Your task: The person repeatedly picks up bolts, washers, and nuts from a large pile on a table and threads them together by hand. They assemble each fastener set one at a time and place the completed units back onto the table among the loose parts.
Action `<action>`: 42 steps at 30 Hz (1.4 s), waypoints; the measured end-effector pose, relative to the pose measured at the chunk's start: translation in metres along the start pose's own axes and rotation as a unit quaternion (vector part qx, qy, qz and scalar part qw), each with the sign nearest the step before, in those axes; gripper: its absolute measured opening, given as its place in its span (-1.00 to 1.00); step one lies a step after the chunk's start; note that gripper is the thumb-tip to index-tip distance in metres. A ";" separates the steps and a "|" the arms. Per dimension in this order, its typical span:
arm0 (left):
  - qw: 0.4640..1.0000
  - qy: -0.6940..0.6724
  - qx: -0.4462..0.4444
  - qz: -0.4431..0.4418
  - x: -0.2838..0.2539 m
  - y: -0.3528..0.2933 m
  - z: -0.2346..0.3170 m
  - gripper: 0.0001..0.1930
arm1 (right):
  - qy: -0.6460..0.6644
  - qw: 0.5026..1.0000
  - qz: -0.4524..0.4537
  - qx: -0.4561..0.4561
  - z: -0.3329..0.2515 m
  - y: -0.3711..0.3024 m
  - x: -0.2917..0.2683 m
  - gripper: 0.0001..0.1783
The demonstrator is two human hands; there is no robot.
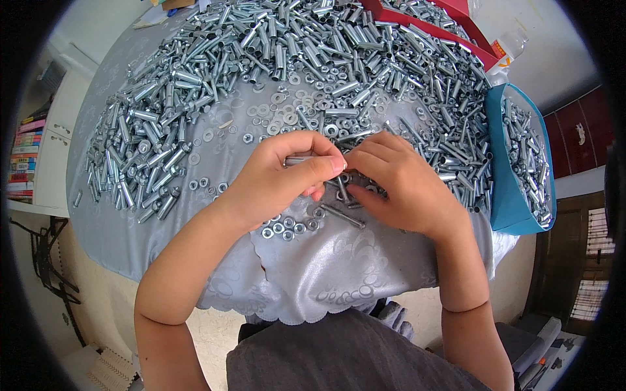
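My left hand (277, 176) is closed around a silver metal bolt (297, 160), its shank showing between thumb and curled index finger. At the bolt's right end, my right hand (405, 181) has its fingertips pinched close against my left thumb. What the right fingers grip is mostly hidden by them. Just below the hands, a loose bolt (343, 217) lies slanted on the cloth, beside a cluster of hex nuts (288, 228). Flat washers (287, 111) are scattered beyond my left hand.
A grey patterned tablecloth (313, 280) covers the round table. Metal sleeves and bolts (274, 49) heap across its far side, with more sleeve anchors (153, 163) at left. A teal box (505, 195) and a red box (479, 52), both holding hardware, stand at right.
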State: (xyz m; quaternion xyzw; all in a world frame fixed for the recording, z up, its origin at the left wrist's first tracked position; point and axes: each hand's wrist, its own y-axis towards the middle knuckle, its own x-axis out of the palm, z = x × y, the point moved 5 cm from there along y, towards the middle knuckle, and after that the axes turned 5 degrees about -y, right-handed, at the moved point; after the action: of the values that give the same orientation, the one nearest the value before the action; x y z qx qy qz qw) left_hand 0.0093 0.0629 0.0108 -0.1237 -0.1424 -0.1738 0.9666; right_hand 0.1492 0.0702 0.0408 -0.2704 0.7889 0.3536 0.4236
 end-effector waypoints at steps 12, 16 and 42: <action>1.000 0.003 -0.004 0.005 0.000 0.001 -0.001 -0.87 | 0.004 1.000 -0.012 -0.017 -0.003 0.001 0.003 -0.80; 1.000 0.004 -0.005 0.009 -0.001 0.001 -0.001 -0.86 | 0.037 0.996 0.075 -0.009 -0.002 0.001 -0.003 -0.82; 0.997 -0.070 -0.010 0.012 -0.004 0.001 -0.001 -0.84 | 0.143 0.969 0.199 -0.027 -0.009 0.002 -0.013 -0.69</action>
State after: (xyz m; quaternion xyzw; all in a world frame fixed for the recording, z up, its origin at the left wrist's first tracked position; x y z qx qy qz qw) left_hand 0.0066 0.0642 0.0081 -0.1466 -0.2062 -0.1546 0.9550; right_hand 0.1498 0.0654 0.0558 -0.1666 0.8694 0.4097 0.2203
